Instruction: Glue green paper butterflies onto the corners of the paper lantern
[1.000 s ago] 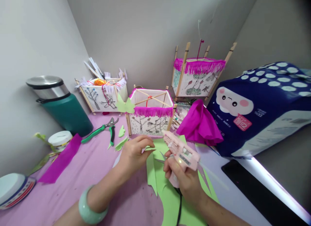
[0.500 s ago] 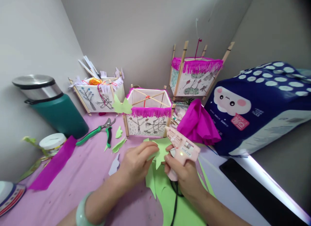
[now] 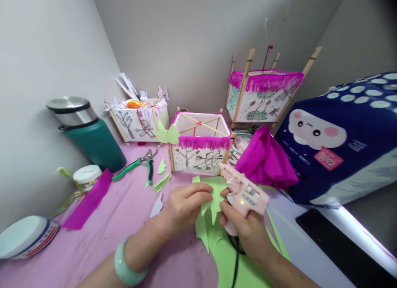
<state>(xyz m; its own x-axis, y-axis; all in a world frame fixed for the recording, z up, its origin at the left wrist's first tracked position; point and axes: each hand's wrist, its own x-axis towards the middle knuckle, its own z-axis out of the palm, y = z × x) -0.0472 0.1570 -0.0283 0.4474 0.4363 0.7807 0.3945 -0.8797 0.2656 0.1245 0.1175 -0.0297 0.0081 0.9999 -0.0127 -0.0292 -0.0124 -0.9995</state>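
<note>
The green cutout has turned from edge-on, left hand pinching it.

From my remote seat I see two bare hands, the left hand and the right hand, both with slim, tapering fingers. The left forearm and the right forearm are uncovered for as far as they show to me. Around the left one, just below the wrist, I see a thick, rounded, pale mint-green bangle, smooth and glossy like polished stone, with soft whitish highlights along its curve.
</note>
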